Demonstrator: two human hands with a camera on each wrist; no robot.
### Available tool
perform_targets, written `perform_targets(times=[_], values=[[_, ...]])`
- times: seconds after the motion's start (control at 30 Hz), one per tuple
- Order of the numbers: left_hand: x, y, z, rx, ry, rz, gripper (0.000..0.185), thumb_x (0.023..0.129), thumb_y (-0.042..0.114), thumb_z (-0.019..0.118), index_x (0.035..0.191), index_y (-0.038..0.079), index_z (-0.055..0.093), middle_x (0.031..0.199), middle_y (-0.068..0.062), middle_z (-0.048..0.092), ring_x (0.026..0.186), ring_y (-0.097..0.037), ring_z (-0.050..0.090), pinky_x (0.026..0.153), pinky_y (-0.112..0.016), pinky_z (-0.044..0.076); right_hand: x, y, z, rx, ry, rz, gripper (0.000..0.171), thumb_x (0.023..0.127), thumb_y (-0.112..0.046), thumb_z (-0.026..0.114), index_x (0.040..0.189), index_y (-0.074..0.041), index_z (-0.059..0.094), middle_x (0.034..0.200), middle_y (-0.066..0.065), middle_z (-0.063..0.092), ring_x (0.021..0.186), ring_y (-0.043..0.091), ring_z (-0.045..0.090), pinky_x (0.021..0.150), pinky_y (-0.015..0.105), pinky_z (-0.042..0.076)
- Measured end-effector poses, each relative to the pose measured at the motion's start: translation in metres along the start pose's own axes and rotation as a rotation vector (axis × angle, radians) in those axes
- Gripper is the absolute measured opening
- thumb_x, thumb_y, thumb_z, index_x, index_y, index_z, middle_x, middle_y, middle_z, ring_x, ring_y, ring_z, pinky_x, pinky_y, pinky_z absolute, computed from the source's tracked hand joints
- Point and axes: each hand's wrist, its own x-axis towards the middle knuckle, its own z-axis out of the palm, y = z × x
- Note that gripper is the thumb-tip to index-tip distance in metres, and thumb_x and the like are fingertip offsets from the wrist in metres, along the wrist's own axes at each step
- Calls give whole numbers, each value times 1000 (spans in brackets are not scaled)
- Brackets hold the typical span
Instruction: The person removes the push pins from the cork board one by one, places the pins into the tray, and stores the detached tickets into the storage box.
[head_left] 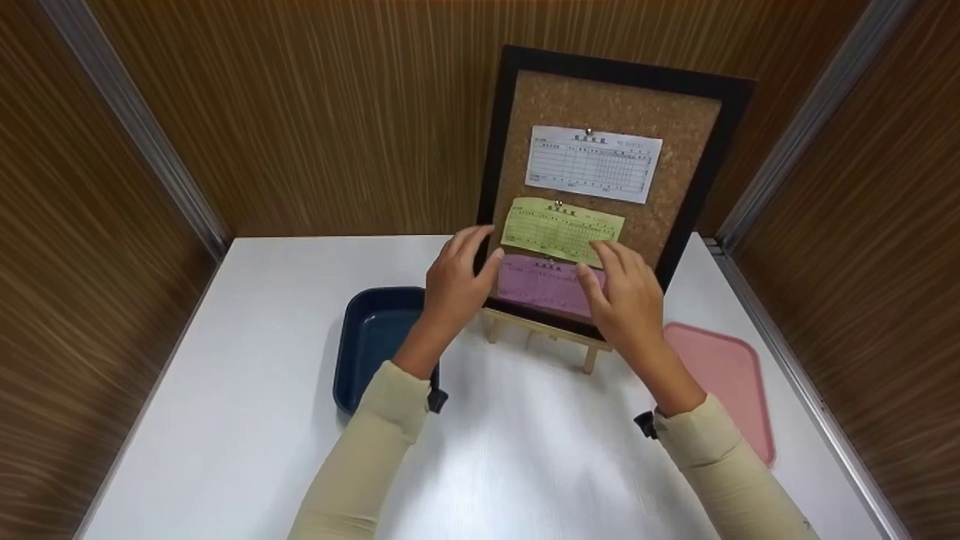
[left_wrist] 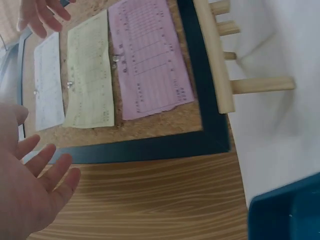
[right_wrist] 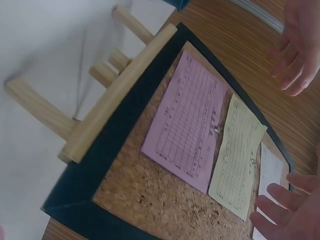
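Observation:
A black-framed cork board [head_left: 690, 150] leans on a small wooden easel [head_left: 589, 358]. Three printed slips are pinned to it one above another: a white slip [head_left: 592, 165] at the top, a yellow slip [head_left: 555, 231] in the middle and a purple slip [head_left: 544, 289] at the bottom. My left hand [head_left: 461, 277], fingers spread and slightly bent, hovers by the board's left edge and holds nothing. On the other side my right hand [head_left: 626, 296] is in front of the lower slips, its fingers loosely bent and empty. Clear pushpins [right_wrist: 216, 129] show at the slips' edges.
A dark blue tray [head_left: 367, 352] stands on the white table [head_left: 247, 360], left of the easel and partly behind my left arm. To the right lies a pink tray [head_left: 724, 382], partly covered by my right arm. Wood-grain walls [head_left: 300, 120] enclose the table.

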Motion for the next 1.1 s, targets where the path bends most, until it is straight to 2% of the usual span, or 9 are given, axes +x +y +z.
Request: perform_targets(times=[0.33,0.6,0.7,0.83,1.1], values=[[39,19,2,-47,-15,-1,42,104,34,56,142,16,56,144,-3,54,135,-18,50,106,-40,46,34,1,-9,-29,116,-26,46,103,-41,56,134,-8,62,132,12,63,122,31,57,103,49,44],[69,31,8,-139,29,-12,38,105,33,54,138,14,59,139,-3,56,124,-14,57,102,-31,47,71,2,-10,0,220,-46,41,100,-40,62,125,-8,67,117,10,70,104,28,65,81,49,51],[78,34,10,-182,46,-24,36,105,30,55,136,12,60,135,-4,57,118,-14,58,99,-29,47,84,1,-7,9,248,-58,35,98,-34,66,121,-7,69,109,9,72,95,26,67,75,47,52],[90,35,13,-234,38,-57,36,104,27,56,136,10,60,133,-5,57,116,-14,57,97,-26,48,99,-2,-6,1,273,-38,30,98,-29,68,119,-7,70,103,8,73,88,25,69,71,46,52],[112,42,25,-317,30,-86,38,104,24,57,139,10,56,133,-4,57,114,-12,56,94,-22,47,121,-3,-10,-4,283,25,30,100,-32,65,119,-10,69,103,7,74,86,24,72,70,48,50]])
